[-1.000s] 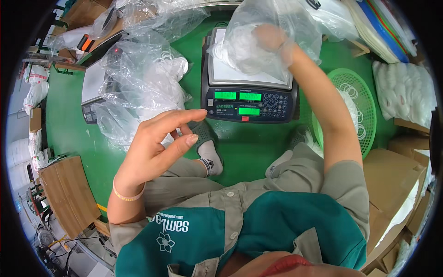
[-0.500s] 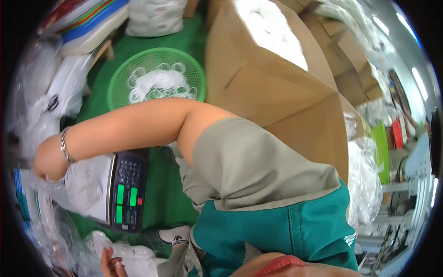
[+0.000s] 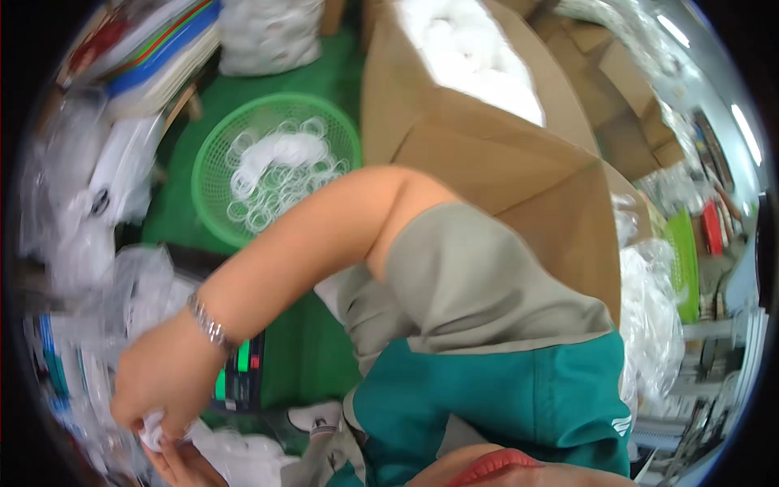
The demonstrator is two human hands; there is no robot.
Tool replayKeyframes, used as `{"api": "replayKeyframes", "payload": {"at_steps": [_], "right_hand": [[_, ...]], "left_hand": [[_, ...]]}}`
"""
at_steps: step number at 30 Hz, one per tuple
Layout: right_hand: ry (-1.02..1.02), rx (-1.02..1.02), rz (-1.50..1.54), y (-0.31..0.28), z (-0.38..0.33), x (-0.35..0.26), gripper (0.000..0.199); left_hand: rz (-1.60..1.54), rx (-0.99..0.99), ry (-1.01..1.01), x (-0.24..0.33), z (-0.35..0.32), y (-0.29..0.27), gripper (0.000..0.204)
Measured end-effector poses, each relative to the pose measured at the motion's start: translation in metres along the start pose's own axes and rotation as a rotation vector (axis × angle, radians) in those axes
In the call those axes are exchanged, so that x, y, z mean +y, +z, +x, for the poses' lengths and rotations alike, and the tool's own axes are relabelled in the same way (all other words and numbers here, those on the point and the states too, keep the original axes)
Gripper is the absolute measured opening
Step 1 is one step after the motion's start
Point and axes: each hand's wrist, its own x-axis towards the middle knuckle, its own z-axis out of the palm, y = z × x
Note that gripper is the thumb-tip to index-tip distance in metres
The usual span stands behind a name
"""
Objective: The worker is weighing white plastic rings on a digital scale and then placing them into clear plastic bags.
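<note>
View swung right since 0.5 s ago; scale [image 3: 239, 375] now half hidden under the forearm. Right hand [image 3: 166, 381] closed on a white plastic bag [image 3: 152, 428] at lower left, left hand [image 3: 180, 461] touching it from below, grip unclear. Green basket [image 3: 213, 162] of white rings untouched.

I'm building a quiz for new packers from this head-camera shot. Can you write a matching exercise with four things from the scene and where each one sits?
Things:
1. green basket
2. cardboard box
3. right hand
4. wristwatch

Places or states:
A. on the arm that reaches across the picture
B. lower left, gripping white material
C. upper middle, open, white contents inside
D. on the green surface, holding white rings

Pairs: 1-D, 2-C, 3-B, 4-A
</note>
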Motion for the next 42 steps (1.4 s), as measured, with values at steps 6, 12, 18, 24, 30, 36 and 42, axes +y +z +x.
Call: {"api": "replayKeyframes", "payload": {"at_steps": [6, 12, 18, 24, 30, 36, 42], "right_hand": [[0.236, 0.086, 0.05, -0.044, -0.021, 0.01, 0.02], [0.339, 0.094, 0.211, -0.051, -0.011, -0.001, 0.013], [0.267, 0.084, 0.059, -0.056, 0.0, 0.009, 0.017], [0.298, 0.087, -0.018, -0.052, 0.006, 0.017, 0.016], [0.334, -0.251, -0.888, -0.023, -0.04, 0.157, 0.064], [0.437, -0.225, -0.345, 0.028, -0.007, 0.188, 0.028], [0.018, -0.149, 0.248, 0.08, 0.114, 0.05, 0.012]], "left_hand": [[0.283, 0.267, 0.096, 0.01, -0.037, -0.006, 0.022], [0.056, 0.421, 0.044, 0.011, -0.074, -0.051, 0.02], [-0.039, 0.362, 0.089, 0.002, -0.068, -0.068, 0.023], [-0.03, 0.349, 0.113, 0.003, -0.066, -0.074, 0.024], [0.151, 0.431, 0.06, 0.005, -0.062, -0.065, 0.024], [0.739, 0.439, 0.179, 0.005, -0.04, -0.064, 0.036], [1.156, 0.293, 0.026, 0.062, -0.014, -0.021, 0.042]]}}
